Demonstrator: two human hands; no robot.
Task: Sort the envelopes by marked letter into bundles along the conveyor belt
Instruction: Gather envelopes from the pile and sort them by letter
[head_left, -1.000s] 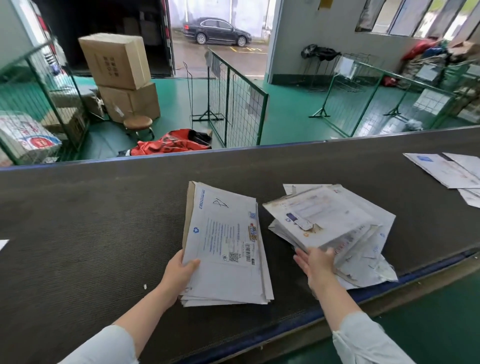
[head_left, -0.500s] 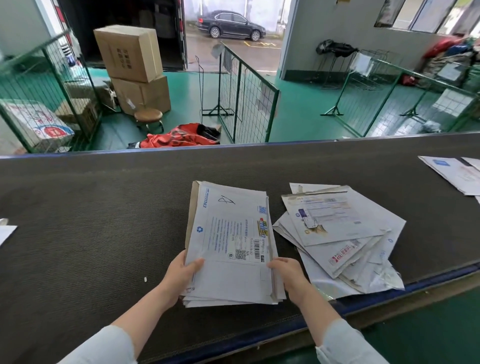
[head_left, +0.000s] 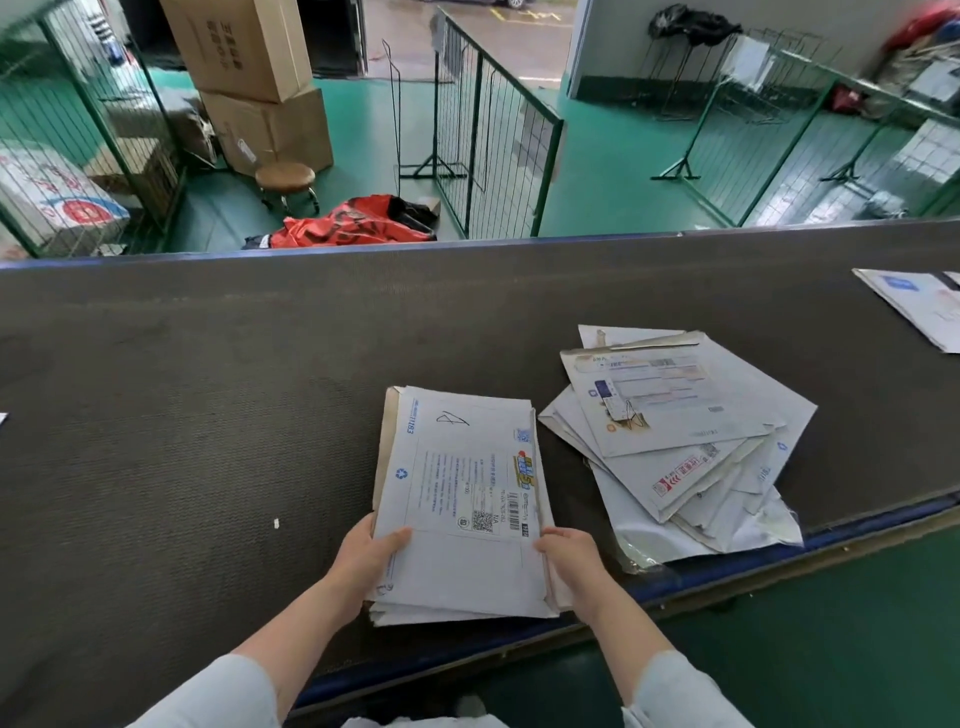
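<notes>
Fingers (head_left: 396, 536) of left hand (head_left: 363, 564), right hand (head_left: 574, 564) gripping envelope bundle (head_left: 460, 493)

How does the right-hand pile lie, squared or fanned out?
Fanned out: the right-hand pile has envelopes skewed at different angles, corners sticking out.

A squared stack of envelopes (head_left: 462, 499) lies on the conveyor belt (head_left: 208, 389) near its front edge, the left hand (head_left: 363, 561) holding its near left corner, the right hand (head_left: 571, 561) its near right. A loose pile (head_left: 675, 431) lies just right of it, more envelopes (head_left: 919, 306) well apart at far right. Behind the belt, a stool (head_left: 285, 176) stands before stacked boxes (head_left: 254, 78).
</notes>
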